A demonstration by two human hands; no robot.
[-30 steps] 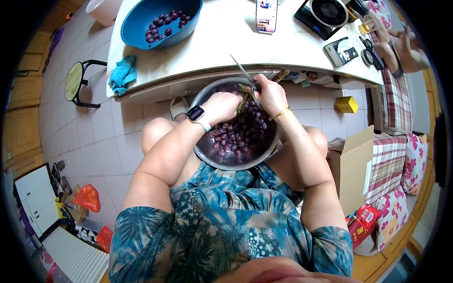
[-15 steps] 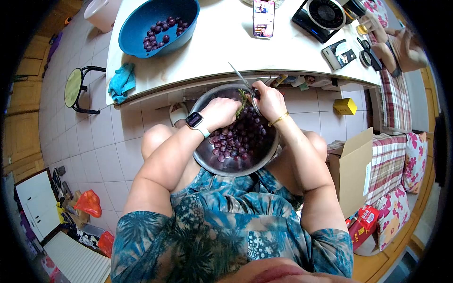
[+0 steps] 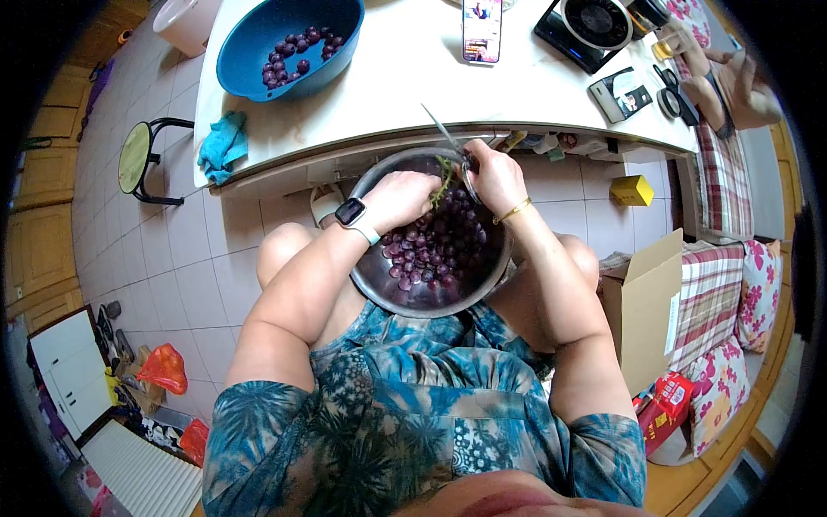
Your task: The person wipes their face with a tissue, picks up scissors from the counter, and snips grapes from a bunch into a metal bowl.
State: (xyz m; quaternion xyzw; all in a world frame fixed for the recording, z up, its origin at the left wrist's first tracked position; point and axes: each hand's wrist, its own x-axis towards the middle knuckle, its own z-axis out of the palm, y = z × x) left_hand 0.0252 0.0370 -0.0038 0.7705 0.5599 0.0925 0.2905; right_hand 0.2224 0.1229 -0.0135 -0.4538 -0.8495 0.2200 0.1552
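Note:
A metal bowl (image 3: 369,274) of dark purple grapes (image 3: 431,250) rests on my lap. Over its left part my left hand (image 3: 403,200) is closed, fingers curled down beside a green grape stem (image 3: 444,183); its fingertips are partly hidden, but the stem appears to be in its hold. My right hand (image 3: 498,181) is wrapped round the handles of a pair of scissors (image 3: 444,127), whose blades point up and left past the bowl's far rim. The stem lies between the two hands, above the loose grapes.
On the white table (image 3: 405,90) stand a blue basin (image 3: 237,73) with some grapes, a teal cloth (image 3: 222,148), a phone (image 3: 481,33), a black cooker (image 3: 587,30) and another phone (image 3: 620,95). A cardboard box (image 3: 642,314) is at my right. Another person's limb (image 3: 732,90) shows at upper right.
Both hands stay over the bowl with only slight shifts. The scissors' blades have tilted a little, and the whole view has moved marginally.

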